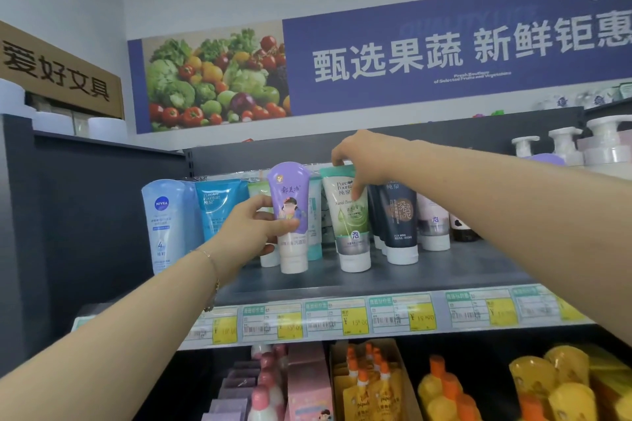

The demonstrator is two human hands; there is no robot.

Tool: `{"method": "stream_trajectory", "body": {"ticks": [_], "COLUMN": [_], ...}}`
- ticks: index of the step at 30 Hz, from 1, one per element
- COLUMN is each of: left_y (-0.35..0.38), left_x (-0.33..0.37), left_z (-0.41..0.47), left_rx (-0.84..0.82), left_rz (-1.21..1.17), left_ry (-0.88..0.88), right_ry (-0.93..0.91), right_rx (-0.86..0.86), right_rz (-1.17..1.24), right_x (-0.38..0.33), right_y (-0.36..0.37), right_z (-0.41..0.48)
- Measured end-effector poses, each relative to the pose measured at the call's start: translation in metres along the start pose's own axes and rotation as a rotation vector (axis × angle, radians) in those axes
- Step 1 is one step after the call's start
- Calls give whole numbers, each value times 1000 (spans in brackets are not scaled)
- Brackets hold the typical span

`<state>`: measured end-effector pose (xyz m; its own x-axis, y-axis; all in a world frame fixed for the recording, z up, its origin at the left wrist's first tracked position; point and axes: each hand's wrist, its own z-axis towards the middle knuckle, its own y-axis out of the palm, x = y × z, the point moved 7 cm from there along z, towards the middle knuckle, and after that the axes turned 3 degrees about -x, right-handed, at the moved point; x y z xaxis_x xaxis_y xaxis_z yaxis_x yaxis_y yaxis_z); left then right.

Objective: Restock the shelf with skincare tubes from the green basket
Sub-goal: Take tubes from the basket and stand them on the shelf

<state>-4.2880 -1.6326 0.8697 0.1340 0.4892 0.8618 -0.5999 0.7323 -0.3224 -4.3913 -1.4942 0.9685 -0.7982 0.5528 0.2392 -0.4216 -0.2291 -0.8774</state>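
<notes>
Overhead, from the head camera: blue banner with a fruit-and-vegetable photo and white characters "甄选果蔬 新鲜钜惠"; small English line beneath too blurred to read whole. Far left, brown sign lettered "爱好文具".

On the grey shelf, a row of tubes standing cap down: pale blue NIVEA tube at the left end, next to it a blue Pure Fountain tube, and toward the right a dark tube marked "纯泉" and "FOR MEN". Along the shelf edge, price tags with yellow fields, one legible as "¥ 15.00".

Left hand, thin bracelet at the wrist, curled round the purple tube printed "郁美净" over a cartoon child. One digit across its front, cap down at the shelf board, contact with the board not clear.

Right hand reaching in from the right, fingers hooked over the crimped top of the green-and-white tube labelled "Pure Fountain 纯泉", with "Facial" and a partly covered word below. One digit pressed on its front, cap on the shelf, just beside the purple tube.
</notes>
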Motion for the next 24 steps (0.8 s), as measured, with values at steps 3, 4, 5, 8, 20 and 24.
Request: {"method": "stream_trajectory", "body": {"ticks": [3, 4, 5, 8, 20, 24], "left_y": [-2, -2, -1, 0, 7, 13], "left_x": [-2, -3, -4, -7, -1, 3], "left_z": [3, 3, 4, 5, 13, 11], "left_rx": [6, 4, 2, -9, -31, -42], "left_rz": [-1, 0, 0, 17, 68, 68], "left_ry": [0, 0, -1, -7, 12, 18], "right_ry": [23, 32, 42, 69, 52, 70], "right_rx": [-8, -9, -12, -24, 45, 34], "right_rz": [-27, -33, -38, -70, -365, -377], "right_x": [0, 0, 0, 3, 10, 11], "right_y": [6, 8, 10, 17, 27, 33], "right_z": [10, 14, 17, 25, 42, 39]}}
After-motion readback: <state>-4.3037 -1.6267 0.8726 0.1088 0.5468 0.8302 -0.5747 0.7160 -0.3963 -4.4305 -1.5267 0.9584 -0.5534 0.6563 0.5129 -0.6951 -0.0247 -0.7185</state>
